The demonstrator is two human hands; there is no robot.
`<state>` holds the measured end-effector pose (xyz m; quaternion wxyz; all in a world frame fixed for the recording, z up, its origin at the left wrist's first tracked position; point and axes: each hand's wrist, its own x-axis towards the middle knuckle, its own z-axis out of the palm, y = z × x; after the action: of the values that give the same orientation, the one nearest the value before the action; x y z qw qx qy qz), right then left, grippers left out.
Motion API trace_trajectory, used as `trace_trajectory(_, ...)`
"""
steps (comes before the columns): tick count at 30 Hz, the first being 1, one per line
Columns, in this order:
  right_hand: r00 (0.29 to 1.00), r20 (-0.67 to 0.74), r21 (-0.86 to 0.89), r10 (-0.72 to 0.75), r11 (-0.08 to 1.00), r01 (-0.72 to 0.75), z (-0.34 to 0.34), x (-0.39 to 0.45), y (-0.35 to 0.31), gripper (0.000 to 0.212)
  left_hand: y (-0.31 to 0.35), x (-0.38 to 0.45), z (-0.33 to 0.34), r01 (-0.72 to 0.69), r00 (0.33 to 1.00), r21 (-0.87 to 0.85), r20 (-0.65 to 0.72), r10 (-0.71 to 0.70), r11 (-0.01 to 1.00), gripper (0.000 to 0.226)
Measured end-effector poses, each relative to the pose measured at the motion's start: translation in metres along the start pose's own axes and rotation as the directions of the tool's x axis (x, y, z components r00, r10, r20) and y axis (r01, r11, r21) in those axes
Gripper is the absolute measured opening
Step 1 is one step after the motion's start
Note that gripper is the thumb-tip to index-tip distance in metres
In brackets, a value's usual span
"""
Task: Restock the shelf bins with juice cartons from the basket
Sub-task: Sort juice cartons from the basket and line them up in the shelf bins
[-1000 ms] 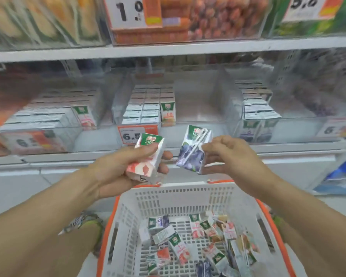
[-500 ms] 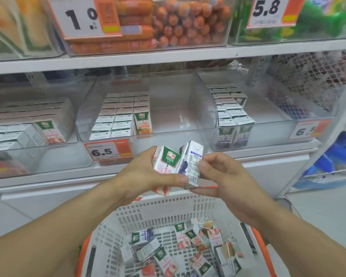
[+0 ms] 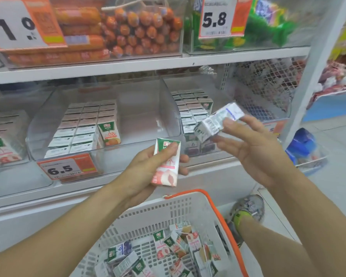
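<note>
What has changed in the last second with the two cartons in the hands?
The right hand carried its purple carton right and up, toward the right bin, tipping it on its side. The left hand kept the peach carton upright in its grip. The basket stayed below.

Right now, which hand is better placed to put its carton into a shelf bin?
Right hand: its grape carton is raised just before the right bin of matching cartons. The left hand holds the peach carton lower.
</note>
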<state>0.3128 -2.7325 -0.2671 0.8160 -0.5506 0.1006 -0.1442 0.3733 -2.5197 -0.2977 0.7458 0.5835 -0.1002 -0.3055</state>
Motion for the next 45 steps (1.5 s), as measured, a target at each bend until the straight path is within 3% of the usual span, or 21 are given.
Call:
trace_trajectory(2,0.948,-0.199,-0.098,-0.247,0.968,0.231,-0.012,0.024,-0.01,0.038,0.006,0.004,0.003,-0.016,0.999,-0.005,-0.04,0.016,1.0,0.039)
trace_trajectory(4,0.85,-0.226,-0.426,-0.475,0.833,0.353,-0.025,0.055,-0.017,0.043,0.009,0.007,0.002,-0.033,0.997,0.014,-0.069,0.034,0.999,0.039)
trace_trajectory(5,0.823,-0.193,-0.579,-0.534,0.739,0.344,-0.03,0.073,-0.019,0.045,0.01,0.008,0.0,-0.036,0.996,0.028,-0.079,0.038,0.999,0.04)
trace_trajectory(8,0.844,-0.032,-0.863,-0.535,0.441,0.247,-0.042,0.128,-0.017,0.043,0.01,0.012,-0.006,-0.038,0.994,0.038,-0.099,0.042,0.999,0.042)
trace_trajectory(12,0.943,0.144,-0.974,-0.3,0.124,0.188,-0.048,0.185,0.005,0.037,0.007,0.013,-0.015,-0.051,0.988,0.028,-0.145,0.054,0.998,0.043)
trace_trajectory(15,0.951,0.211,-0.969,-0.225,0.078,0.233,-0.047,0.21,0.014,0.034,0.005,0.014,-0.019,-0.058,0.984,0.012,-0.165,0.059,0.998,0.044)
trace_trajectory(20,0.961,0.197,-0.975,-0.196,0.059,0.212,-0.044,0.225,0.018,0.032,0.003,0.02,-0.02,-0.046,0.984,0.018,-0.172,0.049,0.999,0.043)
trace_trajectory(23,0.977,0.181,-0.979,-0.113,0.076,0.191,-0.051,0.224,0.011,0.02,0.005,0.022,-0.022,-0.048,0.983,0.018,-0.177,0.051,0.999,0.043)
trace_trajectory(25,0.981,0.194,-0.981,-0.018,-0.002,0.194,-0.053,0.214,-0.002,0.031,0.007,0.022,-0.024,-0.048,0.982,0.009,-0.182,0.049,0.999,0.041)
trace_trajectory(27,0.971,0.22,-0.974,-0.091,-0.075,0.214,-0.048,0.194,-0.016,0.036,0.009,0.02,-0.027,-0.041,0.982,-0.01,-0.184,0.038,0.999,0.036)
trace_trajectory(28,0.957,0.239,-0.971,-0.167,-0.045,0.235,-0.042,0.178,-0.021,0.033,0.01,0.018,-0.028,-0.035,0.983,-0.021,-0.18,0.031,0.999,0.035)
trace_trajectory(30,0.934,0.268,-0.945,-0.236,0.123,0.302,-0.022,0.139,-0.024,0.02,0.013,0.014,-0.029,-0.021,0.987,-0.059,-0.16,0.011,0.998,0.037)
trace_trajectory(33,0.92,0.39,-0.799,0.028,0.508,0.323,0.017,0.078,-0.015,0.012,0.014,0.006,-0.032,0.011,0.992,-0.103,-0.123,-0.024,0.995,0.046)
trace_trajectory(35,0.864,0.484,-0.711,0.14,0.638,0.295,0.041,0.052,-0.001,0.023,0.015,-0.002,-0.035,0.032,0.994,-0.11,-0.104,-0.043,0.993,0.046)
trace_trajectory(38,0.801,0.545,-0.699,0.247,0.661,0.272,0.07,0.036,0.026,0.038,0.017,-0.019,-0.044,0.042,0.997,-0.099,-0.066,-0.049,0.994,0.04)
trace_trajectory(41,0.731,0.619,-0.707,0.288,0.609,0.359,0.097,0.024,0.05,0.033,0.017,-0.039,-0.064,0.056,0.996,0.037,-0.065,-0.053,0.998,0.048)
trace_trajectory(43,0.714,0.652,-0.681,0.253,0.609,0.406,0.115,0.017,0.066,0.033,0.013,-0.055,-0.084,0.032,0.994,0.244,-0.105,-0.006,0.969,0.045)
trace_trajectory(45,0.703,0.67,-0.656,0.236,0.631,0.414,0.136,0.012,0.08,0.036,0.009,-0.071,-0.112,-0.066,0.977,0.58,-0.126,0.169,0.812,0.039)
